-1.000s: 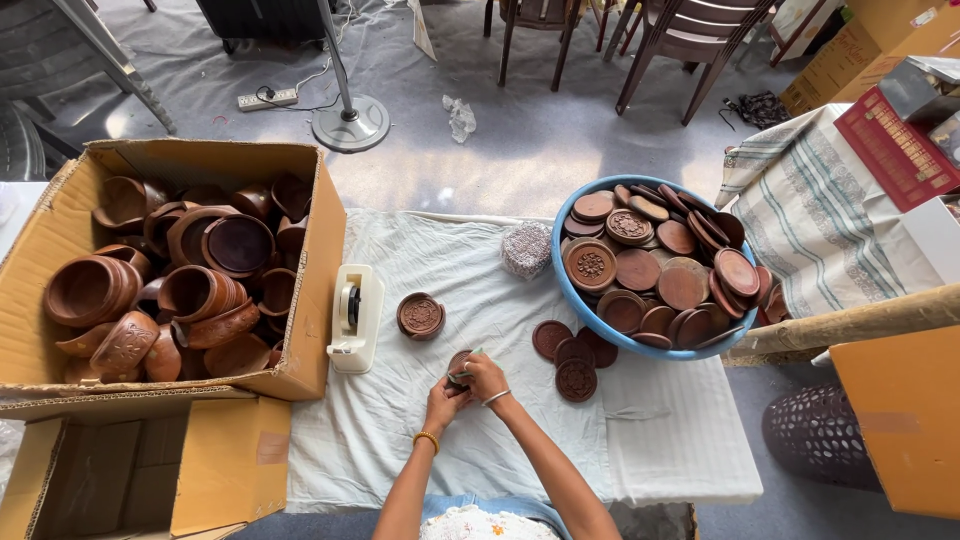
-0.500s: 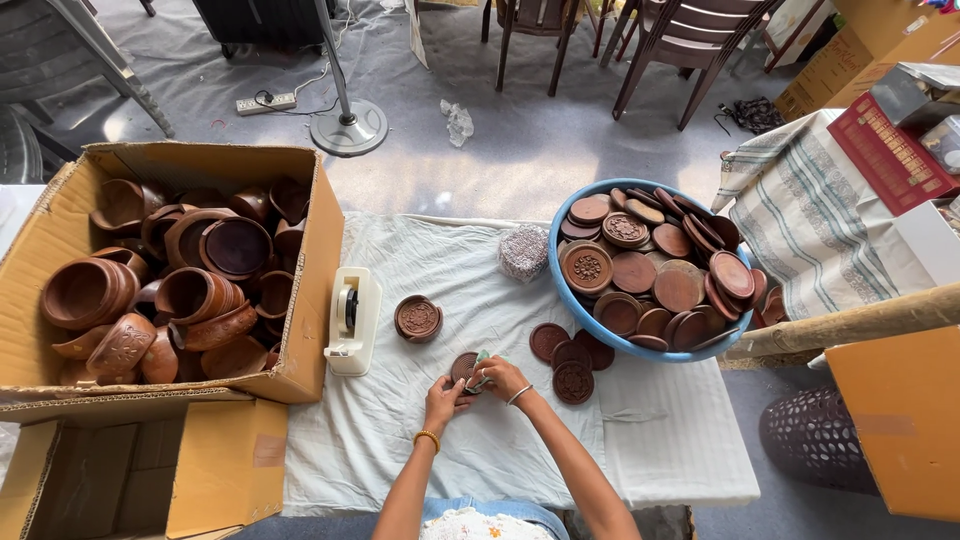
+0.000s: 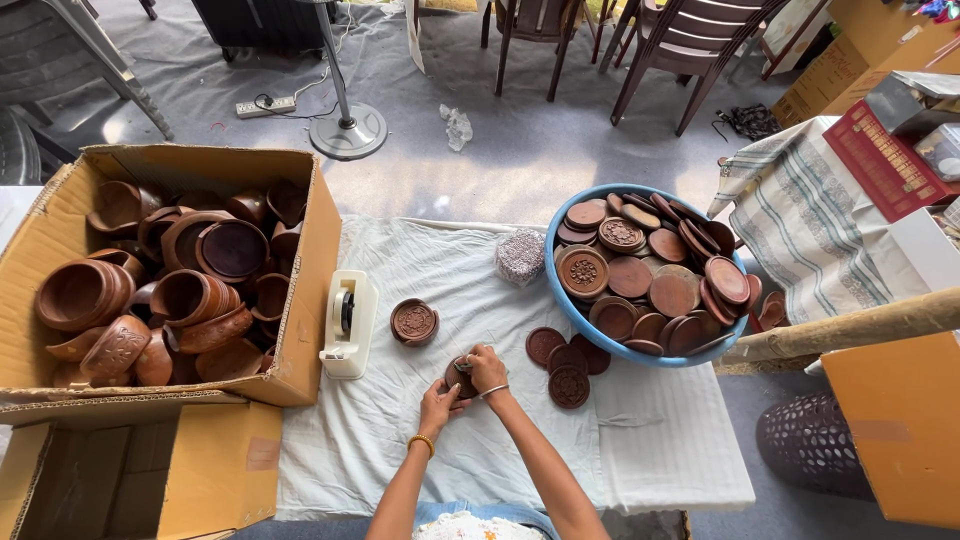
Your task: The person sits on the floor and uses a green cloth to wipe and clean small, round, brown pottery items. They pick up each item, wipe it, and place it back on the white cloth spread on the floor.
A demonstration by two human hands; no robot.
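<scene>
A small round clay lid sits between both hands, just above the white cloth, near the middle of the spread. The left hand cups it from below with fingers curled around its edge. The right hand closes over its top right side, fingers bent and pinching the rim. A carved lid lies apart to the upper left, beside a white tape dispenser.

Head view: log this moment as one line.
left hand + right hand: both on small round brown clay lid | white cloth beneath | blue basin of lids right | cardboard box of clay pots left
</scene>
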